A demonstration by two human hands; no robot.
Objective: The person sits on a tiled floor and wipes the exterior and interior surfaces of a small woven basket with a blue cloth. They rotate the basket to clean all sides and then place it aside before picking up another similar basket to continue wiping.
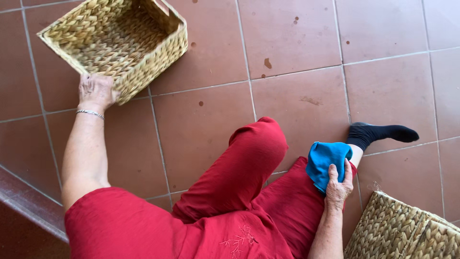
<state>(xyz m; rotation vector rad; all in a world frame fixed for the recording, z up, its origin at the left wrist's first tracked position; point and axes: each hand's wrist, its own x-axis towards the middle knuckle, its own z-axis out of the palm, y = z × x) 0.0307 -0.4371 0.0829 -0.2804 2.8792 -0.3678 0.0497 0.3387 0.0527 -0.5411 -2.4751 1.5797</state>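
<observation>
L hand grips the woven basket rim, tipping it; R hand, far from basket, pinches 1 blue cloth so it stays folded.

Two woven baskets, one blue cloth, one black sock

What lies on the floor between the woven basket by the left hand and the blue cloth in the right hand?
In the head view, only bare red floor tiles and the person's raised red-trousered knee lie between the woven basket and the blue cloth.
</observation>
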